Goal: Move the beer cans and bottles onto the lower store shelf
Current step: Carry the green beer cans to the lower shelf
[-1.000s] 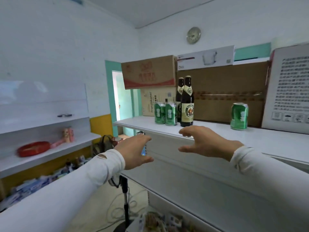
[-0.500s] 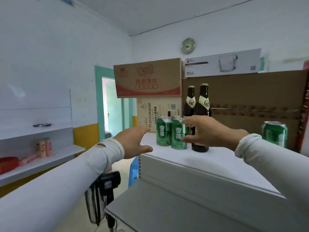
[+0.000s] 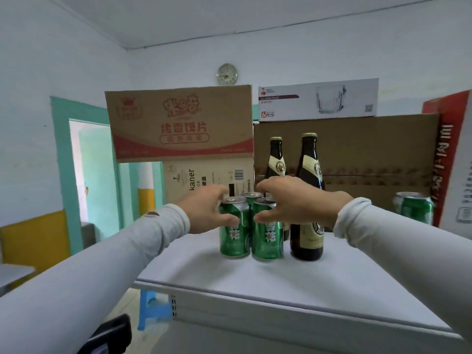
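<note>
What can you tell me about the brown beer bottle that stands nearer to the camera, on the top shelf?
The nearer brown bottle is dark glass with a gold cap, a cream neck label and a cream body label bearing a round emblem. It stands upright and capped on the white shelf top, just right of the front right green can, with the second bottle behind and to its left. The right hand reaches across in front of its middle toward that can; whether it touches the bottle cannot be told.

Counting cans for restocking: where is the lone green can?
In the head view the lone can stands far right on the top shelf, against the red-edged box, apart from the bottles.
</note>
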`<state>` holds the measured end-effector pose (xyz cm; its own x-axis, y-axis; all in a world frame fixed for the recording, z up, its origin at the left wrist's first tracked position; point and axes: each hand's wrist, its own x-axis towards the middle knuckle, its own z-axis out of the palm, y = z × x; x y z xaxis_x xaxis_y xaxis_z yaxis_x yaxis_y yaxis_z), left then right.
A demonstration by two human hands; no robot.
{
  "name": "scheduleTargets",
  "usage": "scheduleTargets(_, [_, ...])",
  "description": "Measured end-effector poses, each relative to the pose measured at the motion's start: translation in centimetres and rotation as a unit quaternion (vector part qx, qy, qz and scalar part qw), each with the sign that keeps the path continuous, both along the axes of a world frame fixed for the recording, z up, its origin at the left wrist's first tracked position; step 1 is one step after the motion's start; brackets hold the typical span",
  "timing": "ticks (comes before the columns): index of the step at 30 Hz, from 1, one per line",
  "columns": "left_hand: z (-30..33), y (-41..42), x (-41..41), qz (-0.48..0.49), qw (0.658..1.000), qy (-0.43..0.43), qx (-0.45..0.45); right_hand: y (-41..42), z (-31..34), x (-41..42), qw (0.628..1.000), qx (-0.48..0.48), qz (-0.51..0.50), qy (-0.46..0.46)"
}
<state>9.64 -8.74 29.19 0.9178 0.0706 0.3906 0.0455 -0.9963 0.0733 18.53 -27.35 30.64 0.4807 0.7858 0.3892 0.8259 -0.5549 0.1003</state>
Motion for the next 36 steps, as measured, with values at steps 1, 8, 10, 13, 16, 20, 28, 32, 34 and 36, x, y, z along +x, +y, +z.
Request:
scheduleTargets(1, [0.0, 0.4, 0.6, -0.019, 1.000, 0.006, -0.001, 0.5, 0.2, 0.0, 1.000, -0.017, -0.023, 0.006])
scheduleTargets(8, [-0.4, 3.0, 3.9, -0.107, 0.993, 0.047, -0.024, 2.1, 0.2, -0.5, 0.980, -0.076, -0.168, 0.076])
scheduleTargets(10, [-0.9, 3.3, 4.3, -0.129, 0.989, 0.049, -0.051, 2.5, -0.1, -0.8, 0.975, -0.055, -0.192, 0.101])
scheduleTargets(13, [-1.2, 3.8, 4.5, -0.156, 0.984, 0.013, -0.080, 2.9, -0.4, -1.3, 0.974, -0.014, -0.203, 0.102])
scheduleTargets(16, [-1.3, 4.0, 4.1, -0.180, 0.978, -0.017, -0.102, 2.7, -0.6, -2.5, 0.973, 0.017, -0.206, 0.100])
scheduleTargets(20, [-1.0, 2.8, 2.7, -0.230, 0.965, -0.029, -0.125, 0.7, -0.2, -4.5, 0.973, 0.031, -0.211, 0.089])
scheduleTargets(28, [0.7, -5.4, -0.6, -0.314, 0.936, -0.063, -0.144, -8.4, 1.6, -10.7, 0.961, 0.085, -0.253, 0.076])
scheduleTargets(32, [0.1, -13.0, -2.1, -0.371, 0.912, -0.049, -0.166, -16.1, 1.3, -14.3, 0.945, 0.087, -0.309, 0.062])
scheduleTargets(34, [-0.6, -17.6, -3.2, -0.396, 0.901, -0.046, -0.169, -20.5, 0.8, -16.4, 0.935, 0.087, -0.341, 0.047])
scheduleTargets(36, [-1.7, -22.3, -4.4, -0.423, 0.886, -0.027, -0.190, -25.2, 0.2, -18.9, 0.921, 0.082, -0.378, 0.041])
